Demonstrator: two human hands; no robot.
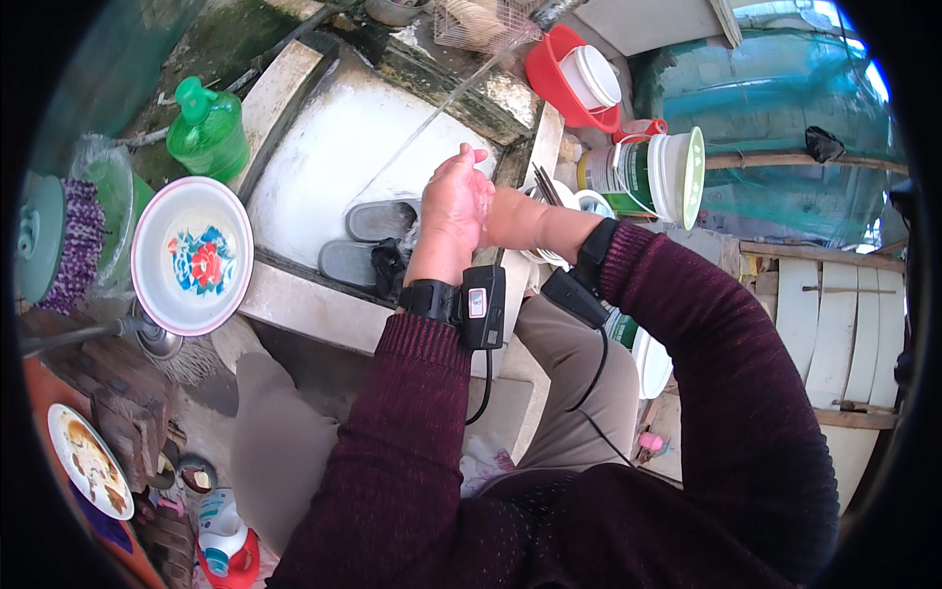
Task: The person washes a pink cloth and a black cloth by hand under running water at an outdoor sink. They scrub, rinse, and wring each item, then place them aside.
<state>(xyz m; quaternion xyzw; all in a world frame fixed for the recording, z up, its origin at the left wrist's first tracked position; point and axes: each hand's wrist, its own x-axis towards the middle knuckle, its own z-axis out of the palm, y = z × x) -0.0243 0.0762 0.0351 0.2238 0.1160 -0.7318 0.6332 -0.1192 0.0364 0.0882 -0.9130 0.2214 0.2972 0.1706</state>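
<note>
My left hand (460, 195) is raised over a white-bottomed wash sink (316, 158), its wet-looking palm turned towards my right hand (511, 217). The two hands meet at the left palm and wrist, and the right fingers are mostly hidden behind the left hand. No object shows in either hand. Beneath them in the sink lie two grey slippers (379, 219), soles up or down I cannot tell. A crumpled black item (388, 266) rests against the nearer slipper. Black straps with small boxes (483, 308) sit on both wrists.
An enamel basin (154, 213) with a flower print stands left of the sink, near a green bottle (210, 140). A thin pale line (441, 107) slants across the sink. Paint buckets (636, 177) and a red basin (552, 66) stand at the right.
</note>
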